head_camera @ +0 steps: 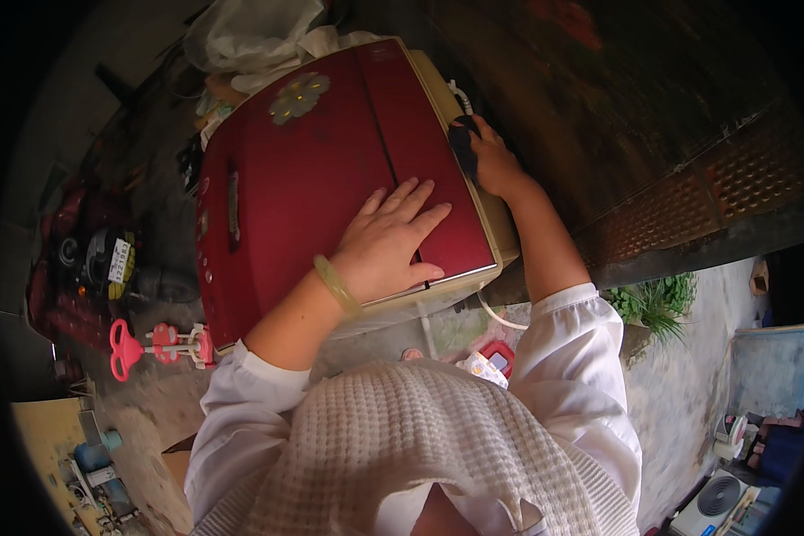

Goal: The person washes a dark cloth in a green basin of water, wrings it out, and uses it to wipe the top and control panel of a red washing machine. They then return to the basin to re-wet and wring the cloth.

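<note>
A washing machine with a glossy red lid (295, 181) and a beige body stands before me. My left hand (395, 234) rests on the lid with its fingers spread, near the seam and the side edge. A pale green bangle (335, 285) circles that wrist. At the machine's beige rear edge (435, 84), my right hand (496, 161) presses a dark cloth (464, 144) against the surface. Part of the cloth is hidden under the fingers. A flower-shaped decoration (299, 98) sits on the far part of the lid.
A white hose (461, 97) rises behind the machine, close to the dark wall (616, 120). Clear plastic bags (258, 33) lie at its far side. A pink child's scooter (164, 345) and a motor scooter (100, 258) stand left. Green plants (656, 305) grow at right.
</note>
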